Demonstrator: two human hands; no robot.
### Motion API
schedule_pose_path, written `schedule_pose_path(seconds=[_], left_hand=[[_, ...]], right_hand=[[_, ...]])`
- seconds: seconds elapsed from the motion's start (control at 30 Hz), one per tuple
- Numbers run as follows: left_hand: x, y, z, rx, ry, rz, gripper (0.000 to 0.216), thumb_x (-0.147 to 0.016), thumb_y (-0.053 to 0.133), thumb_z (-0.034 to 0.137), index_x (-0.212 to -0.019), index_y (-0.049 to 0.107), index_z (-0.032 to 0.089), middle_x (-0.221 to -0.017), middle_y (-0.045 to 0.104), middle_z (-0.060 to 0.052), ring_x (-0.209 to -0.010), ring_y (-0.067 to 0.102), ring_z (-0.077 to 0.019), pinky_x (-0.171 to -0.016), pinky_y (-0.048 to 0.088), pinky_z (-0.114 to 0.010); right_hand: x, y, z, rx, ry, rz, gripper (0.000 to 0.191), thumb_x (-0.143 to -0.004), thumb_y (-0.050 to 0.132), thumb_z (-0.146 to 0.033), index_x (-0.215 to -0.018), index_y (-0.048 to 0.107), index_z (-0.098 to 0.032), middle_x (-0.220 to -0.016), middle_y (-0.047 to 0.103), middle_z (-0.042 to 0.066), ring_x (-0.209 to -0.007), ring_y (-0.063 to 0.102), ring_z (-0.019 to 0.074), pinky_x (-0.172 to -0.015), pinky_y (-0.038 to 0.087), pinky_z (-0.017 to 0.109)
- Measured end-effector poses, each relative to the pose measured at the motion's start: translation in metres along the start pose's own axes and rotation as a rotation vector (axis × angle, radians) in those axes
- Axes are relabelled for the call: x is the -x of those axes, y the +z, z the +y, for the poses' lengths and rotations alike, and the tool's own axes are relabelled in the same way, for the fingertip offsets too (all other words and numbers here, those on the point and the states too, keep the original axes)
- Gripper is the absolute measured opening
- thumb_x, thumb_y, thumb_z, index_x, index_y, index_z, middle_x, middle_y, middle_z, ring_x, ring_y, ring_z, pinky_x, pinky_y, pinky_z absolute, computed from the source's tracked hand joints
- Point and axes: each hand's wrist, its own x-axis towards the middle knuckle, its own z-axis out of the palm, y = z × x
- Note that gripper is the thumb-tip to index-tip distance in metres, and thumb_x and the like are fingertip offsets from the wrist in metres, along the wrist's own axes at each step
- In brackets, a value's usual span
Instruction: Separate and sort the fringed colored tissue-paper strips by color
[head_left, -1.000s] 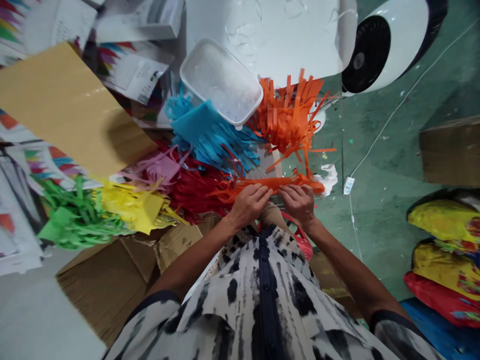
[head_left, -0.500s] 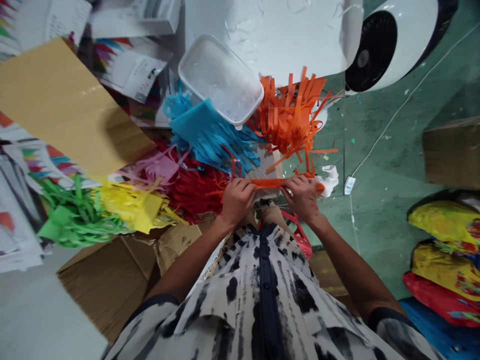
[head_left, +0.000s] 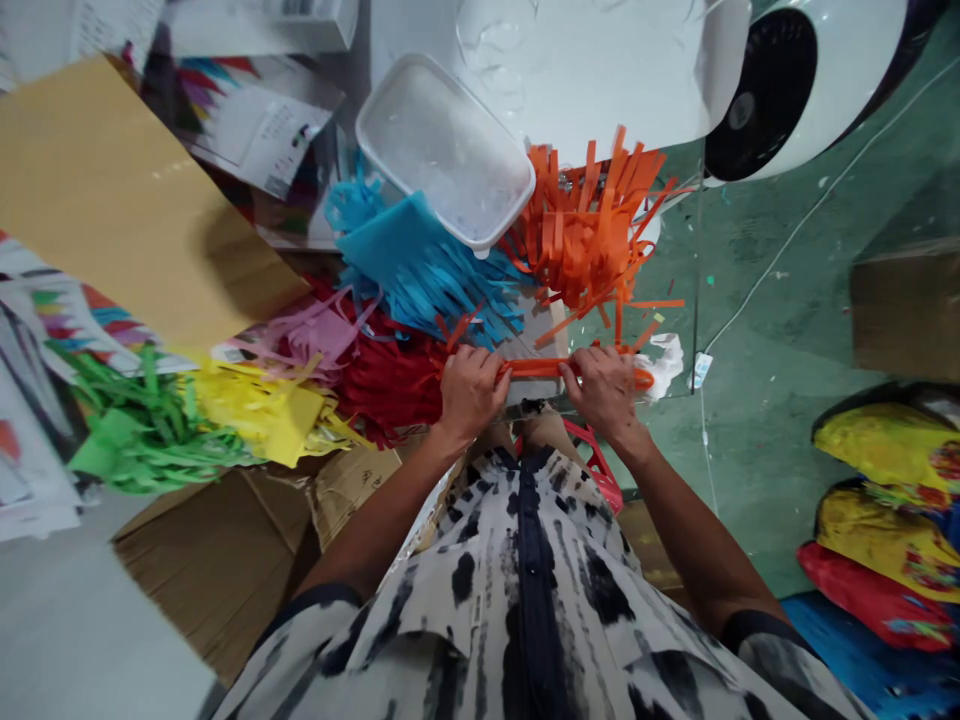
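A narrow roll of orange fringed paper [head_left: 534, 369] stretches between my two hands. My left hand [head_left: 471, 390] is closed around one end, with loose orange strips poking out past it. The other end is pinched in my right hand [head_left: 606, 392], and a rounded orange tip shows beyond the fingers. Just above lies a pile of orange fringed paper [head_left: 589, 235]. Blue fringed paper [head_left: 427, 265] and dark red fringed paper [head_left: 390, 385] lie up and left of my left hand. A crumpled white scrap [head_left: 666, 365] is right of my right hand.
A clear plastic tub [head_left: 450, 150] rests against the blue paper. Farther left are pink [head_left: 322, 335], yellow [head_left: 262, 410] and green [head_left: 142, 430] fringed papers, a tan sheet [head_left: 142, 200] and a cardboard box [head_left: 225, 560]. A white cable [head_left: 795, 220] crosses the green floor; colourful packages [head_left: 889, 510] lie right.
The orange strip is narrower and more twisted between my hands. My fingers have shifted on it, and more strip ends stick up by my left hand. The view has moved slightly.
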Motion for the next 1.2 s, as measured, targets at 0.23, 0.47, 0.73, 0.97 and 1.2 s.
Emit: schedule_pose_path(seconds=[0.23, 0.47, 0.73, 0.97, 1.2], left_hand=[[0.005, 0.002, -0.006, 0.083, 0.002, 0.023, 0.014, -0.099, 0.064, 0.033, -0.094, 0.068, 0.021, -0.097, 0.071, -0.009, -0.099, 0.059, -0.0282, -0.085, 0.045, -0.042], [0.008, 0.005, 0.008, -0.008, 0.172, 0.064, 0.04, -0.105, 0.052, 0.021, -0.143, 0.06, 0.028, -0.135, 0.07, -0.01, -0.128, 0.06, -0.0281, -0.106, 0.044, -0.046], [0.018, 0.021, 0.014, -0.006, 0.34, -0.126, 0.053, -0.105, 0.047, 0.014, -0.156, 0.05, 0.025, -0.15, 0.064, -0.009, -0.143, 0.056, -0.0266, -0.125, 0.038, -0.052], [0.03, 0.016, 0.017, 0.004, 0.31, -0.111, 0.06, -0.104, 0.047, 0.014, -0.162, 0.042, 0.028, -0.158, 0.056, -0.01, -0.153, 0.045, -0.0318, -0.131, 0.02, -0.069], [0.047, -0.017, -0.022, 0.01, 0.171, 0.066, 0.045, -0.096, 0.058, 0.016, -0.137, 0.068, 0.03, -0.144, 0.068, -0.008, -0.148, 0.049, -0.036, -0.127, 0.002, -0.08]], right_hand=[[-0.001, 0.003, 0.0, 0.012, 0.027, -0.02, 0.027, -0.104, 0.056, -0.038, -0.086, 0.066, -0.02, -0.088, 0.072, 0.009, -0.09, 0.055, 0.0275, -0.078, 0.027, 0.041], [-0.001, 0.007, -0.004, 0.04, 0.026, 0.038, 0.034, -0.106, 0.047, -0.041, -0.088, 0.067, -0.02, -0.086, 0.071, 0.012, -0.088, 0.053, 0.0291, -0.079, 0.029, 0.041], [0.017, 0.014, 0.0, 0.064, 0.058, 0.317, 0.03, -0.105, 0.047, -0.022, -0.12, 0.073, -0.022, -0.118, 0.076, 0.013, -0.116, 0.058, 0.0325, -0.101, 0.03, 0.048], [0.048, 0.032, 0.007, 0.011, -0.174, 0.179, 0.05, -0.101, 0.053, -0.014, -0.147, 0.062, -0.03, -0.143, 0.07, 0.006, -0.126, 0.063, 0.0272, -0.106, 0.029, 0.046], [0.038, 0.025, 0.024, 0.0, -0.173, 0.183, 0.044, -0.1, 0.056, -0.017, -0.139, 0.068, -0.032, -0.139, 0.072, 0.004, -0.12, 0.067, 0.026, -0.107, 0.027, 0.048]])
